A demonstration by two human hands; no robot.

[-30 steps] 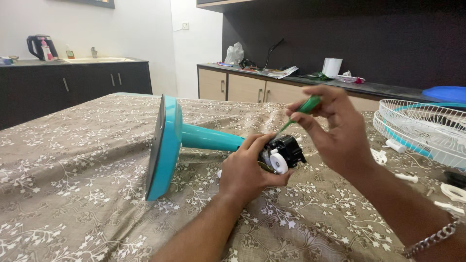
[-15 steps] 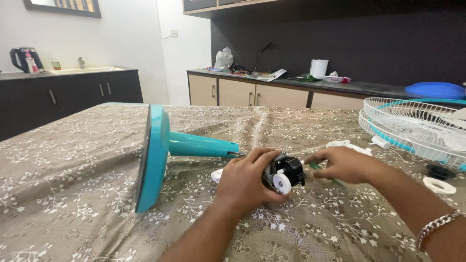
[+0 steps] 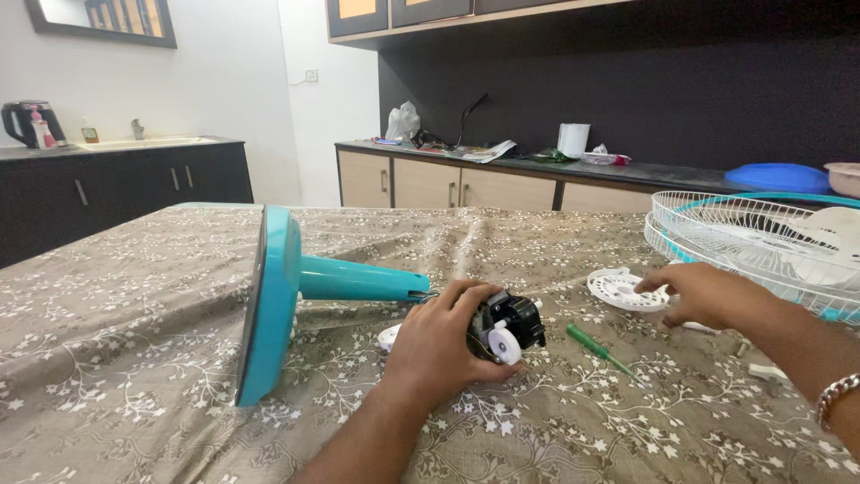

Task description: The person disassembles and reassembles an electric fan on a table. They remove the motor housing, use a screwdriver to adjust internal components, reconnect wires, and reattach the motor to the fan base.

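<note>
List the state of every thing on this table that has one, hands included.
Fan stand: lying on its side, base on edge.
Motor unit: uncovered, gripped by the left hand.
Green screwdriver: lying loose on the cloth, not held.
Round white plastic part: flat on the cloth, touched by the right hand.
Fan grille: detached, lying flat.

Glossy turquoise plastic forms the fan stand [image 3: 296, 296]; the motor housing [image 3: 511, 324] looks black plastic; the floral tablecloth [image 3: 116, 358] is matt cloth.
</note>
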